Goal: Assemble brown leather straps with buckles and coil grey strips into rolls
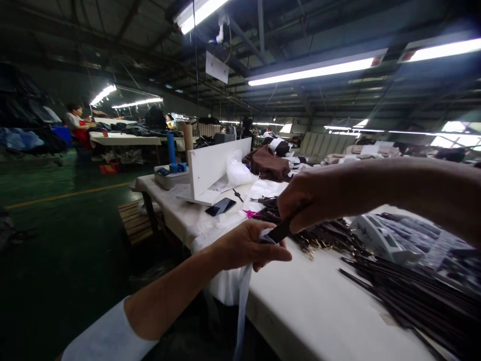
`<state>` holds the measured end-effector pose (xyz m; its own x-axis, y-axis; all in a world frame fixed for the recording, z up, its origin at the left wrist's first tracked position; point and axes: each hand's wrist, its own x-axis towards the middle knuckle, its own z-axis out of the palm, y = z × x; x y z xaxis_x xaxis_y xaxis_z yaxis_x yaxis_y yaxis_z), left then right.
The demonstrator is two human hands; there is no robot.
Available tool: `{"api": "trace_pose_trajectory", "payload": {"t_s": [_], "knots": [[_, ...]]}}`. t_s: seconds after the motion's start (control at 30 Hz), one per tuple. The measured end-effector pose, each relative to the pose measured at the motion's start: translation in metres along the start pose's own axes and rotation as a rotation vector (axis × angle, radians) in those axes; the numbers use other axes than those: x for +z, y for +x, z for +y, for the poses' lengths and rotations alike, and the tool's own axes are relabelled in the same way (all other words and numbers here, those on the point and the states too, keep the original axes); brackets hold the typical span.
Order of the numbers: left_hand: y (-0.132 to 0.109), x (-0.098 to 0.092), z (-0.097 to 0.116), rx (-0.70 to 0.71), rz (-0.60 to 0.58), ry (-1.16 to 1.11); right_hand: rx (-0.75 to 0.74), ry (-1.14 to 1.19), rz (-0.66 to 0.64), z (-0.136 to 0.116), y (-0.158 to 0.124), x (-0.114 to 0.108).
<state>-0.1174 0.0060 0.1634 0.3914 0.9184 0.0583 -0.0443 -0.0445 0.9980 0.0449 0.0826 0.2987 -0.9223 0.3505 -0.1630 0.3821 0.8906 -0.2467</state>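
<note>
In the head view, my left hand (240,245) is closed in a pinch above the near table edge. A long narrow white strip (243,301) hangs down from it. My right hand (300,203) grips a flat dark brown strap (281,231), whose lower end meets the white strip at my left fingers. How the two are joined there is hidden by the fingers. Just beyond my hands lies a pile of dark straps with gold-coloured metal ends (330,235). More long dark straps (406,286) are spread along the right side of the table.
The cream-covered table (300,301) carries a phone (221,206), a white upright board (210,173), brown cloth (268,163) and a pale plastic device (379,235). A wooden pallet (133,223) stands on the floor at left. A person (78,125) stands at a distant table.
</note>
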Motion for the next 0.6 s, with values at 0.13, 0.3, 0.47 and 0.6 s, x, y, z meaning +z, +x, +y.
{"api": "trace_pose_trajectory", "payload": {"t_s": [0.13, 0.3, 0.47, 0.6], "knots": [[0.0, -0.004, 0.006, 0.014, 0.045, 0.074, 0.061, -0.169, -0.101, 0.009, -0.005, -0.014], [0.003, -0.005, 0.01, 0.037, 0.031, 0.114, 0.021, -0.145, -0.167, 0.01, -0.01, -0.015], [0.007, -0.001, 0.019, 0.063, 0.095, 0.115, 0.037, -0.154, 0.044, 0.004, -0.014, -0.017], [0.009, 0.003, 0.025, 0.148, 0.086, 0.072, 0.025, 0.025, 0.123, -0.005, -0.007, -0.007]]}}
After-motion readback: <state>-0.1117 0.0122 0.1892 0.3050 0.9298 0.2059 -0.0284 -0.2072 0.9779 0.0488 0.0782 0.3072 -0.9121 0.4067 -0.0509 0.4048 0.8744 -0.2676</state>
